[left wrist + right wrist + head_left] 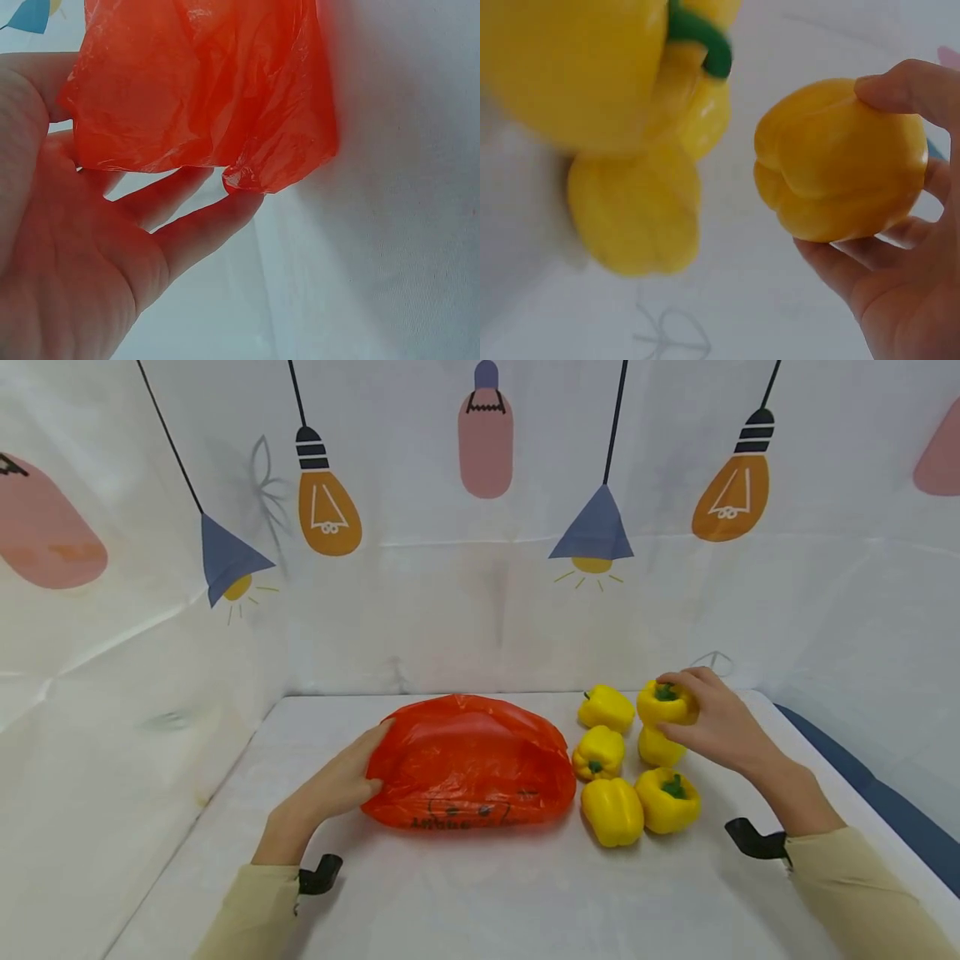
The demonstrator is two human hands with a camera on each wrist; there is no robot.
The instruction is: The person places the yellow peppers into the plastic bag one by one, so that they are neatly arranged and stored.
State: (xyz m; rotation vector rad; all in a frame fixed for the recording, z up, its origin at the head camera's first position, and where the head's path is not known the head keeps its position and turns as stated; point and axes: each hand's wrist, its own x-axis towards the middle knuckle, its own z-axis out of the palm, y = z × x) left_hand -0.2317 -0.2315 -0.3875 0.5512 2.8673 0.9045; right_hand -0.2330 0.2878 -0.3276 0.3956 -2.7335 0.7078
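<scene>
A red plastic bag (468,760) lies puffed up on the table, with dark print along its near side. My left hand (333,785) holds the bag's left end, the red film (195,90) lying between thumb and fingers; some fingertips are hidden by it. My right hand (716,718) grips a yellow bell pepper (660,706) with a green stem, thumb on one side and fingers on the other. In the right wrist view this pepper (840,161) is held apart from the others. Below it in the head view sits another yellow bell pepper (660,748), partly covered.
Several more yellow bell peppers (612,812) stand just right of the bag, close together. The white-covered table (465,893) meets a printed cloth wall (420,610) at the back. A dark blue surface (862,777) shows beyond its right edge.
</scene>
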